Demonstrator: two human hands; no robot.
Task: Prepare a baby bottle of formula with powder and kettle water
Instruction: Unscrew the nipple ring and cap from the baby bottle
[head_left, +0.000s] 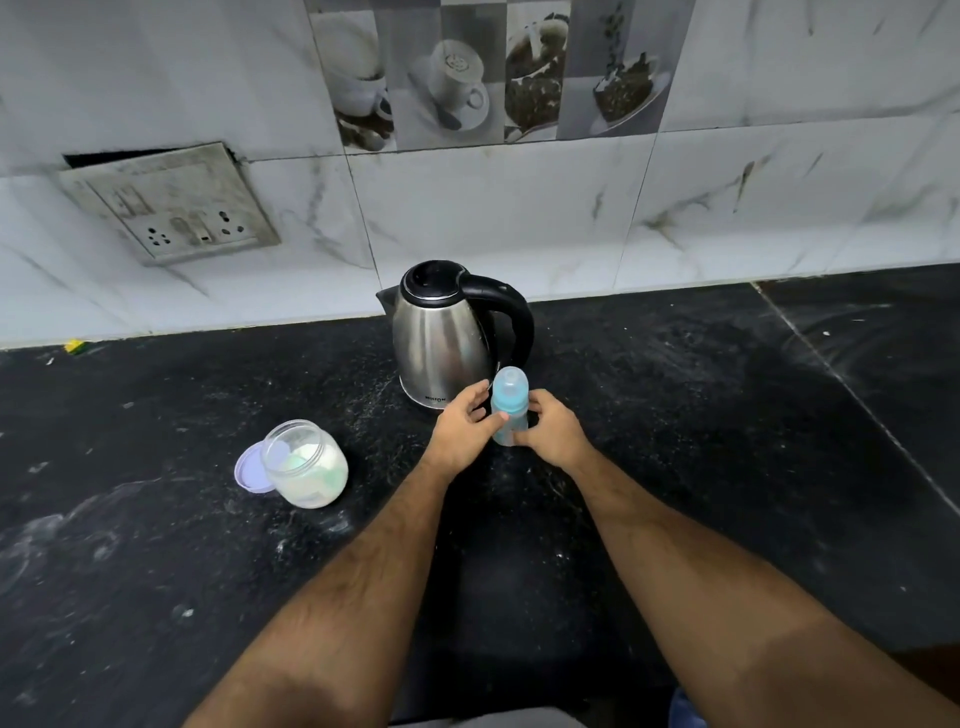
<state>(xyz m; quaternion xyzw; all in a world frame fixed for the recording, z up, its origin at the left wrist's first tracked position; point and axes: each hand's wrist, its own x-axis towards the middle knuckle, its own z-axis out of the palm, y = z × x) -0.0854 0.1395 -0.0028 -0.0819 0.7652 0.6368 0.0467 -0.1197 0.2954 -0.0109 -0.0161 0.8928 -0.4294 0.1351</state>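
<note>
Both hands are on the baby bottle (509, 405), which stands upright on the black counter (701, 415) just in front of the steel kettle (447, 338). My left hand (465, 428) pinches its side; my right hand (553, 431) wraps the lower body. Well to the left sits the open powder jar (306, 465), its purple lid (248, 470) touching it.

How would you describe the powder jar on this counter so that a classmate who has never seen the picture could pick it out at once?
Start at the steel kettle standing on the black counter by the tiled wall. Look down and to its left, past the person's left hand, to a clear jar holding white powder. Unlike the blue baby bottle between the hands, it is squat and open, with a lilac lid lying beside it.
</note>
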